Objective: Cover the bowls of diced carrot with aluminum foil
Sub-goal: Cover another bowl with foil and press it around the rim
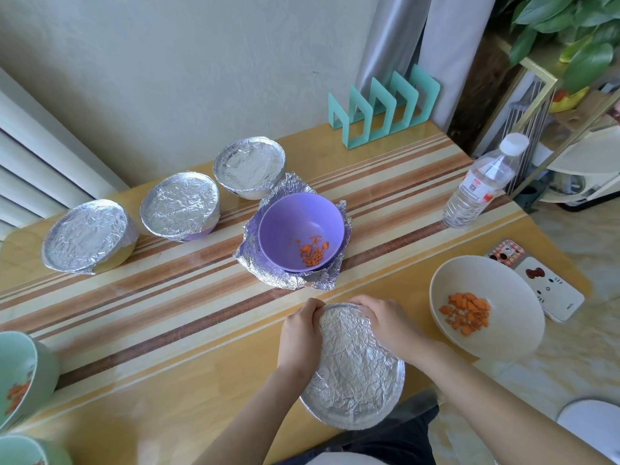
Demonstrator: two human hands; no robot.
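Head view: a foil-covered bowl [355, 370] sits by the near edge of the bench [167, 380]. The left hand [298, 333] and the right hand [385, 322] hold it, one on each side. The fingers of both hands curl over the far rim and press the foil down there. The foil looks snug all round, so I think this bowl is almost done.

Three more covered bowls [179, 206] stand in a row near the far left corner. In the middle of the bench an open purple bowl [292, 223] sits on a loose foil sheet [268, 273], with a little diced carrot [313, 253] inside. A cream bowl [516, 297] with carrot stands close to the right edge, with no cover. Two green bowls [43, 364] peek in at the near left corner, and one shows carrot.

So the job looks about half done. Next, I think the hands should let go and set this bowl aside. Then they can fold the loose sheet up and over the purple bowl. The foil is thin, so gentle pressing round the rim should stop it tearing.
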